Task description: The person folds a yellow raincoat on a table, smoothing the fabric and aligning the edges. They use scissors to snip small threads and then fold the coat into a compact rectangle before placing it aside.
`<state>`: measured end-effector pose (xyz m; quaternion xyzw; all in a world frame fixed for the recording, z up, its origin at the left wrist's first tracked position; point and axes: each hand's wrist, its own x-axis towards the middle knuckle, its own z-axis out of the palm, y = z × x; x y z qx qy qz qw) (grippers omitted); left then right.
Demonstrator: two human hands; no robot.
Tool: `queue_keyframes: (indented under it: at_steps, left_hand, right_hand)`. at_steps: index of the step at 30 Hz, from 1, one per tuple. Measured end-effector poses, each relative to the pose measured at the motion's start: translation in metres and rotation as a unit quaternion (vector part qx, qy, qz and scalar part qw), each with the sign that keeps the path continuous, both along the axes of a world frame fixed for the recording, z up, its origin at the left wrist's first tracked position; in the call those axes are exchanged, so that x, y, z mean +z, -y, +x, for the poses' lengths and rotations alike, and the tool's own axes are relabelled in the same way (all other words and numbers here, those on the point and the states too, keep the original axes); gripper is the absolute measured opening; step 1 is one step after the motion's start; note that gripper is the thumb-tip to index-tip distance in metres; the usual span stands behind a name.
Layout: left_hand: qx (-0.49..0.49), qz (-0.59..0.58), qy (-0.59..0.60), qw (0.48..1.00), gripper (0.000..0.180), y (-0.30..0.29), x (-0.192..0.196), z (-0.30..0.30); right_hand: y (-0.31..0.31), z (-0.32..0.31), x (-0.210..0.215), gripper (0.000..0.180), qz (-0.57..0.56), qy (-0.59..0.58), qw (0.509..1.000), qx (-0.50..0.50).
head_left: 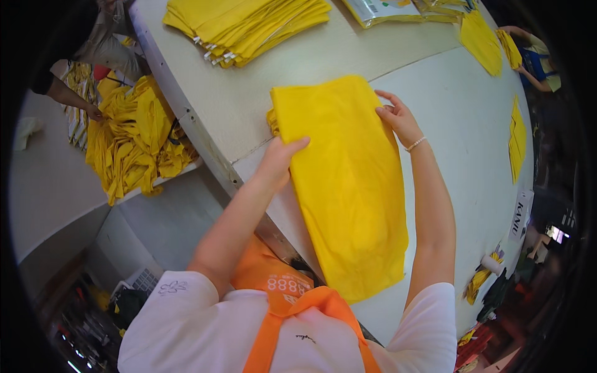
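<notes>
A yellow folded cloth piece (pixel 348 193), perhaps a garment, lies lengthwise on the white table (pixel 460 149) in front of me. Its near end hangs close to my orange apron. My left hand (pixel 280 160) holds its left edge, thumb on top and fingers hidden underneath. At the upper right edge, my right hand (pixel 399 119) pinches the cloth between thumb and fingers. A bunched bit of yellow fabric (pixel 272 121) peeks out beneath its upper left side.
A stack of folded yellow cloths (pixel 249 28) sits at the far side, beside clear-wrapped packages (pixel 382 11). Leftward, a loose yellow heap (pixel 134 133) rests on a lower surface, touched by another person's hand (pixel 93 113). More folded yellow pieces (pixel 480 43) lie at the far right near another person.
</notes>
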<state>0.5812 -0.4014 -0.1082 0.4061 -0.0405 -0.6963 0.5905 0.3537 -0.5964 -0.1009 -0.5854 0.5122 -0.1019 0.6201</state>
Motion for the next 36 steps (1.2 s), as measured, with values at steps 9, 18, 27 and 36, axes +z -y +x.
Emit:
queue_keyframes:
  at_steps: [9,18,27,36]
  left_hand:
    - [0.005,0.019,-0.272,0.962,0.041,0.010,-0.005,0.006]
    - [0.020,0.115,-0.226,0.967,0.042,0.013,0.043,-0.001]
    - [-0.012,0.063,-0.213,0.975,0.045,-0.005,0.068,-0.001]
    - [-0.069,-0.111,0.491,0.861,0.039,-0.010,0.026,0.041]
  right_hand:
    - [0.008,-0.004,0.027,0.054,0.065,0.112,0.992,0.003]
    - [-0.011,0.021,0.093,0.091,-0.449,-0.156,0.799,0.369]
    - [-0.031,0.071,0.110,0.055,-0.214,-0.172,0.801,0.532]
    - [-0.029,0.093,0.111,0.030,-0.109,-0.238,0.786,0.560]
